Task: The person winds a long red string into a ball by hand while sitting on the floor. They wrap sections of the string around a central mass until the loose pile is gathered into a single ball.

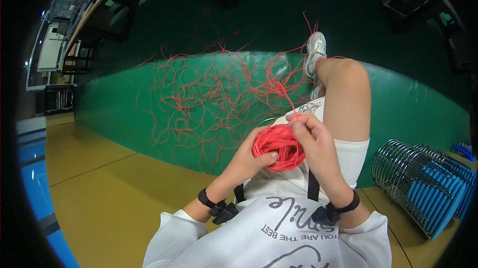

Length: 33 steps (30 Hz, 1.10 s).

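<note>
In my lap sits a round ball of red cord (pixel 280 147), wound in many layers with a hollow in its middle. My left hand (pixel 251 156) is wrapped round its left side, thumb lying over the front. At the ball's upper right, my right hand (pixel 314 138) pinches a strand of the same cord between thumb and fingers. From that pinch the strand runs up and away to a loose tangle of red cord (pixel 209 91) spread in loops over the green floor. Some loops reach the white shoe (pixel 315 51) on my outstretched leg.
To the right stand stacked folding chairs (pixel 423 183) with chrome frames and blue parts. The green floor (pixel 114 99) meets a yellow floor (pixel 94 168) nearer me. Dark tables (pixel 119 19) line the far left, with equipment on top. Blue panels (pixel 37 173) edge the left side.
</note>
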Motion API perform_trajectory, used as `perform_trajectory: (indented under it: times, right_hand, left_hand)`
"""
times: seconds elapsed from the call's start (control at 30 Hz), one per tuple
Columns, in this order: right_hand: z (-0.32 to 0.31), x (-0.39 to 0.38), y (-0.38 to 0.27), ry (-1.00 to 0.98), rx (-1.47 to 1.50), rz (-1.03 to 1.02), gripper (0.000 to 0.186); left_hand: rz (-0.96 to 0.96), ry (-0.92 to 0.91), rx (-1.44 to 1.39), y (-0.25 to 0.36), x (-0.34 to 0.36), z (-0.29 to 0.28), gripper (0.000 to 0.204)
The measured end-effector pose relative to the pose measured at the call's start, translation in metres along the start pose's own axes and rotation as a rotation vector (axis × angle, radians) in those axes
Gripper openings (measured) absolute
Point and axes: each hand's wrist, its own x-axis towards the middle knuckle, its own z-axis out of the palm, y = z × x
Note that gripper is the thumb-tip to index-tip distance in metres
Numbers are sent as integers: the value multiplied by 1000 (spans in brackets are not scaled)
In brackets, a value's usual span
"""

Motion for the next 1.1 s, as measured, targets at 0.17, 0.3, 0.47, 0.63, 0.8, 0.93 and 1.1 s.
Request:
perform_trajectory:
  times: [0.17,0.3,0.47,0.63,0.8,0.93,1.1]
  right_hand:
    - [-4,9,-2,-95,192,74,32]
    - [-16,18,2,-161,41,354,39]
    - [-19,14,-6,-256,-303,386,46]
    - [-39,23,-3,-308,-169,555,33]
    - [-43,25,-14,-263,71,849,25]
    - [-40,24,-22,-327,48,603,23]
    - [-35,27,-19,-433,136,345,26]
  left_hand:
    - [11,-7,199,2,-6,6,73]
    - [50,44,379,12,-12,12,76]
    - [115,67,544,12,-18,11,78]
    - [80,67,606,18,-17,7,77]
    - [117,33,660,20,-11,8,76]
    - [52,41,595,15,-5,-1,74]
    - [3,12,506,10,0,-10,74]
